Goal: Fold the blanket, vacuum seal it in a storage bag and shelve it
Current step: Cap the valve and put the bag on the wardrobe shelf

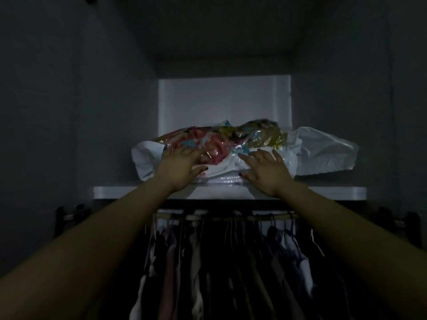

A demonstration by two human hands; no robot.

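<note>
The storage bag (221,144) lies on a white wardrobe shelf (111,192), shiny and crinkled, with the colourful pink, yellow and blue blanket (258,132) showing through its clear plastic. My left hand (179,167) rests flat against the bag's left front, fingers spread. My right hand (265,170) presses flat on the bag's right front, fingers also apart. Neither hand grips the bag. Both arms reach up from below.
A loose white plastic bag (325,153) sits on the shelf to the right of the storage bag. Below the shelf a rail (221,217) carries several hanging clothes (208,262). Dark wardrobe walls close in on both sides.
</note>
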